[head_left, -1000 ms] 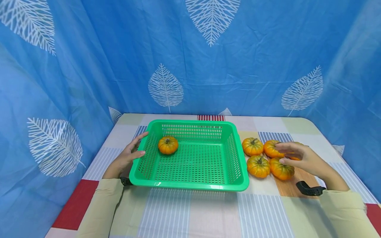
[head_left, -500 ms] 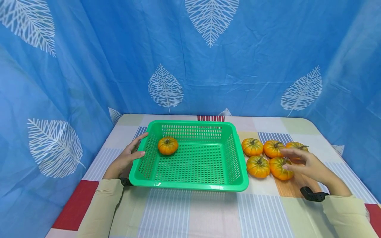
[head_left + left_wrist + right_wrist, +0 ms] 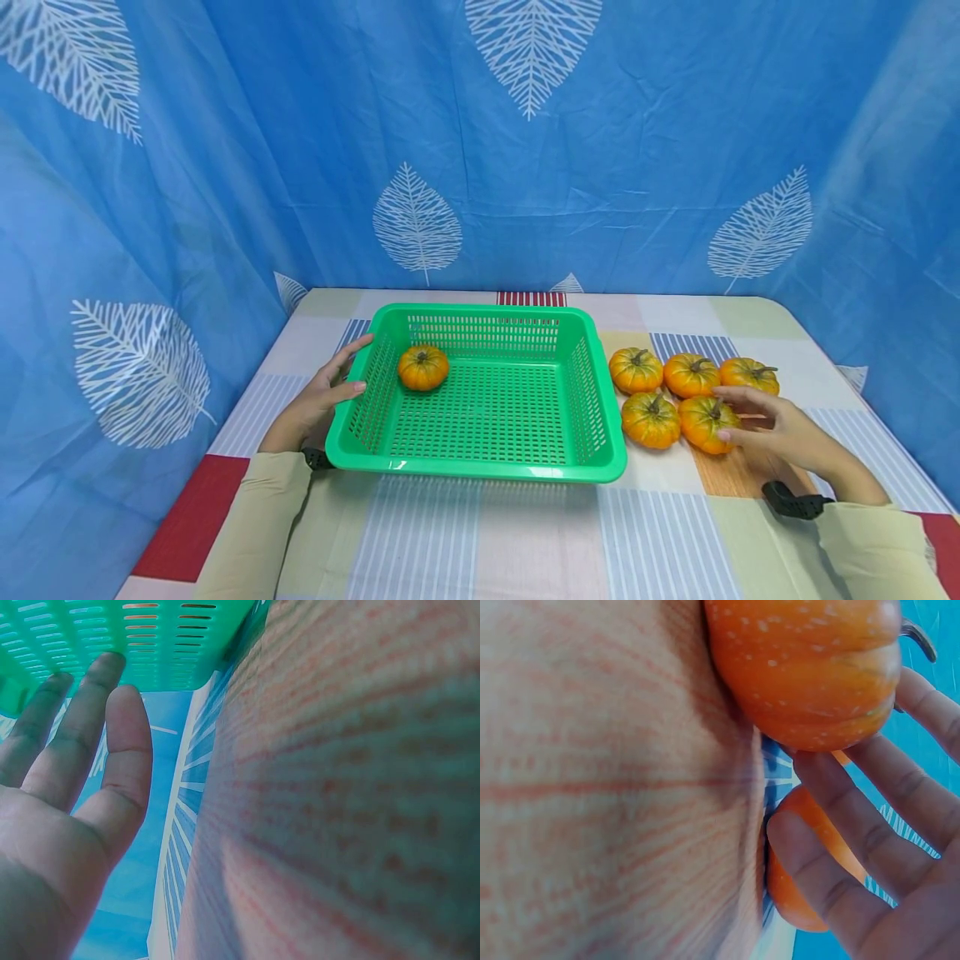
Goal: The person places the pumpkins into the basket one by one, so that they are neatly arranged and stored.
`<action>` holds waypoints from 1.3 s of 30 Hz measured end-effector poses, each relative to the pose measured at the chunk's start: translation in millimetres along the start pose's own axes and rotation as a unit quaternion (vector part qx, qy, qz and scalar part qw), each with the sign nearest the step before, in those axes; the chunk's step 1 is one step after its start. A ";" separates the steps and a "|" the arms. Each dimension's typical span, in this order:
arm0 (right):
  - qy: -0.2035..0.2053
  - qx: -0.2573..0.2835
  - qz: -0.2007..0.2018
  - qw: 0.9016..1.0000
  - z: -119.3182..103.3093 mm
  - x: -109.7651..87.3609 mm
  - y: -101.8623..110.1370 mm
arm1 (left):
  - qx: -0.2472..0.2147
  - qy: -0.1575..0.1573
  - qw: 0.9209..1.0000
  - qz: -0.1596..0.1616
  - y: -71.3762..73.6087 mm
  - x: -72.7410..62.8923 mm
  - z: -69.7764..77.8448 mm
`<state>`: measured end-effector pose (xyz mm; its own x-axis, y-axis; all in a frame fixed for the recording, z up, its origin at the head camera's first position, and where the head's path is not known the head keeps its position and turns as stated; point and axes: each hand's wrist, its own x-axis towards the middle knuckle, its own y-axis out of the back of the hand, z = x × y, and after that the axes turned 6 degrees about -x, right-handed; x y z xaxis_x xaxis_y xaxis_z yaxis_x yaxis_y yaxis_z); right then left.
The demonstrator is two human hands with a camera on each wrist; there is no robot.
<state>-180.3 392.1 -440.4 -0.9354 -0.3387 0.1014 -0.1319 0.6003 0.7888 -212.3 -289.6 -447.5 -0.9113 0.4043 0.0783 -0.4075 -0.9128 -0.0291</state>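
Observation:
My left hand (image 3: 315, 403) rests at the left side of a green plastic basket (image 3: 480, 468), its thumb over the rim. In the left wrist view the fingers (image 3: 75, 746) lie fairly straight against the slotted outer wall. Inside the basket, toward the left, sits one small orange pumpkin (image 3: 423, 367). My right hand (image 3: 783, 431) is at the right side of the front-right pumpkin (image 3: 702, 425), thumb low and fingers spread behind it. In the right wrist view those fingers (image 3: 840, 787) reach along that pumpkin (image 3: 810, 667), loosely bent; a firm grip does not show.
Several more pumpkins stand close together right of the basket: front left (image 3: 650, 420), back left (image 3: 635, 370), back middle (image 3: 688, 375) and back right (image 3: 750, 376). A patterned cloth covers the table (image 3: 540, 542). A blue curtain (image 3: 637, 167) hangs behind.
My right hand has drawn back to the right and toward me, from over the pumpkins to the side of the front-right one. The left hand and the basket stay put.

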 end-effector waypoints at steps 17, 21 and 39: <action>0.000 -0.003 -0.022 1.000 2.9 -2.5 -4.8 | 0.029 -0.003 1.000 0.011 -3.0 -2.8 3.9; -0.001 -0.004 -0.023 1.000 2.9 -2.4 -4.8 | 0.029 -0.002 1.000 0.010 -3.3 -2.4 4.2; -0.016 -0.033 -0.026 0.999 -8.9 -5.7 4.2 | 0.004 -0.015 1.000 -0.010 -0.8 -1.9 1.7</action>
<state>-172.6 390.1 -432.3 -0.9377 -0.3450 0.0406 -0.1602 0.5332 0.8307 -210.2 -289.8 -445.9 -0.9005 0.4209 0.1090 -0.4253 -0.9048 -0.0195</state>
